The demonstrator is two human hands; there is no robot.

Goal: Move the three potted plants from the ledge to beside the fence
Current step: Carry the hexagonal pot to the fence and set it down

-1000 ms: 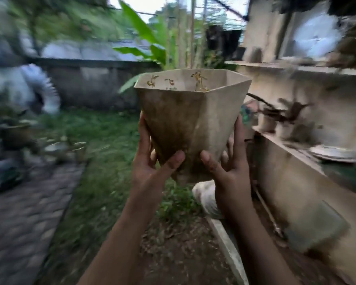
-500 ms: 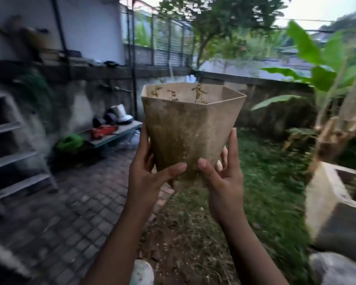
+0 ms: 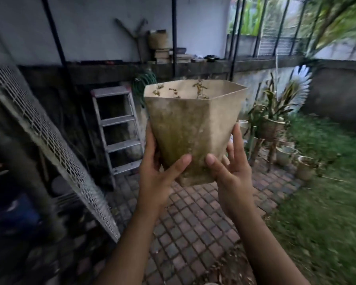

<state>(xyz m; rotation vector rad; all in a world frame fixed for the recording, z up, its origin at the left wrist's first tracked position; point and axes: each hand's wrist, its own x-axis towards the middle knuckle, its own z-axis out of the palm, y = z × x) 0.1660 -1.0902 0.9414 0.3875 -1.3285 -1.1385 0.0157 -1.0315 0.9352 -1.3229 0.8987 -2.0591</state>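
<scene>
I am holding a tapered, stained beige plant pot (image 3: 190,128) up in front of me, clear of the ground, with both hands cupped around its lower half. My left hand (image 3: 158,173) is gripping the pot's left side, thumb pressing across the front face; my right hand (image 3: 230,171) is clasping the right side, thumb meeting the front near the base and fingers (image 3: 237,140) lying up along the wall. Thin dry sprigs are poking up just inside the pot's far rim. Behind the pot to its left, a metal stepladder (image 3: 117,128) is leaning against the dark wall. Right of the pot, a basket planter on a stand (image 3: 272,128) is standing with small pots, somewhat blurred, below the barred fence (image 3: 275,38). Brick paving (image 3: 193,219) is lying beneath the pot.
</scene>
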